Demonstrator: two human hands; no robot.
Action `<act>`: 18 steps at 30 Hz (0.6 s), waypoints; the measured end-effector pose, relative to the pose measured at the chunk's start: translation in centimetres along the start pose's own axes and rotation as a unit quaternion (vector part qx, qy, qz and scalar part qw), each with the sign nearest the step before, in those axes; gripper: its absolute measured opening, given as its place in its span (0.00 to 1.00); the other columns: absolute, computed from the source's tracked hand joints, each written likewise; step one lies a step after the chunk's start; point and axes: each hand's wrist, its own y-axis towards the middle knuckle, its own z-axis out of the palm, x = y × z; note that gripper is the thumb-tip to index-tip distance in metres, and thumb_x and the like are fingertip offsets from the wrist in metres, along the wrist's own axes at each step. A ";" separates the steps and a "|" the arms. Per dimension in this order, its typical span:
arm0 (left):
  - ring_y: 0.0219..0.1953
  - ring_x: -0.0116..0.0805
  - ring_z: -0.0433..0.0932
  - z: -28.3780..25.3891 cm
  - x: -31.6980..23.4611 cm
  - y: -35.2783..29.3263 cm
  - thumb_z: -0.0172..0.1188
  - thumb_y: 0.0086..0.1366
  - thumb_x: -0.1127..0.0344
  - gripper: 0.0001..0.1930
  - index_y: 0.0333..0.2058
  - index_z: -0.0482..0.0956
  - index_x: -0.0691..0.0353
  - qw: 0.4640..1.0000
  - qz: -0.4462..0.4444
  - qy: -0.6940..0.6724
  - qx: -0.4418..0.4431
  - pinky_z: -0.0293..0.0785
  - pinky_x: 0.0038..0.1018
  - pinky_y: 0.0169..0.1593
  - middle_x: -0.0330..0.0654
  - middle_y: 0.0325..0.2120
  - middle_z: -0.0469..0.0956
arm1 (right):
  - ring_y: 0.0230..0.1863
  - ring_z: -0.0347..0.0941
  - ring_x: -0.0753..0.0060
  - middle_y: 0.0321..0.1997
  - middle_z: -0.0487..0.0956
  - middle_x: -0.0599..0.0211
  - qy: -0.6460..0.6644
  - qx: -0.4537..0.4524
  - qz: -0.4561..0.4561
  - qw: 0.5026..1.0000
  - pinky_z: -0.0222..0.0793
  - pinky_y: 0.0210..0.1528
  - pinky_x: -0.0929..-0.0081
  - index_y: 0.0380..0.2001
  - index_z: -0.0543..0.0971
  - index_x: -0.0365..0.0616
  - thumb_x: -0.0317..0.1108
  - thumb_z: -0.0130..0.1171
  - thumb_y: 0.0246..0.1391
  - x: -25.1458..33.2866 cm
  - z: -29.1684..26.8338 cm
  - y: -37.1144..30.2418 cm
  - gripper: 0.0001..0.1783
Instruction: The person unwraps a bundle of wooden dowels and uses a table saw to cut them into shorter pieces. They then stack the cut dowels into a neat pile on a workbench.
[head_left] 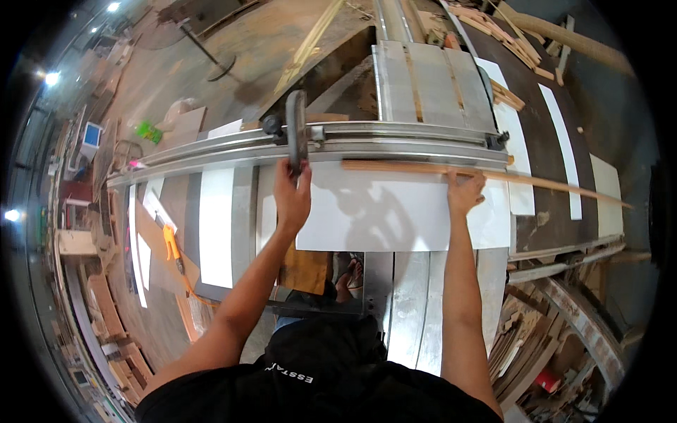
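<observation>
a cluttered workshop with a dusty floor (247,35) surrounds a metal desk (423,310). on it, in front of the person, lies a white panel (437,225), with a wooden strip (564,186) along its far edge, running out past its right side. the right hand (465,190) has its grip bent nearly closed over the strip, seemingly to steady it beside the metal fence (402,129), which probably serves as a straight guide. the left hand (291,201) has its grip curled round the lower end of a dark upright handle (297,130) at the fence, likely for control; finger pressure i cannot tell. counted: one panel under the hands, one held strip, one fence, one dark handle. farther left lies one orange air gun (171,244); the thin wood offcuts (493,32) at upper right overlap too much to count.
</observation>
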 end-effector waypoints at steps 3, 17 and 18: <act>0.46 0.33 0.75 -0.5 5.8 -3.9 0.58 0.67 0.72 0.15 0.50 0.71 0.67 0.999 -0.014 0.043 -0.021 0.71 0.29 0.51 0.45 0.42 0.74 | 0.75 0.45 0.39 0.72 0.54 0.35 -0.003 0.003 -0.016 1.000 0.36 0.70 0.30 0.67 0.58 0.38 0.65 0.65 0.46 1.3 0.8 -0.6 0.56; 0.68 0.55 0.54 13.7 0.9 2.2 0.73 0.49 0.52 0.45 0.63 0.62 0.61 0.878 0.318 0.300 0.194 0.51 0.50 0.68 0.54 0.64 0.57 | 0.74 0.48 0.44 0.72 0.57 0.42 -0.057 0.017 -0.097 0.994 0.40 0.69 0.31 0.66 0.64 0.46 0.63 0.68 0.45 0.6 -0.3 -1.8 0.50; 0.68 0.54 0.54 14.6 1.3 3.4 0.73 0.49 0.50 0.45 0.63 0.62 0.62 0.864 0.322 0.328 0.205 0.51 0.50 0.68 0.54 0.64 0.57 | 0.74 0.48 0.43 0.72 0.57 0.42 -0.051 0.022 -0.091 0.994 0.40 0.69 0.32 0.66 0.64 0.47 0.62 0.68 0.46 1.2 -0.4 -1.9 0.50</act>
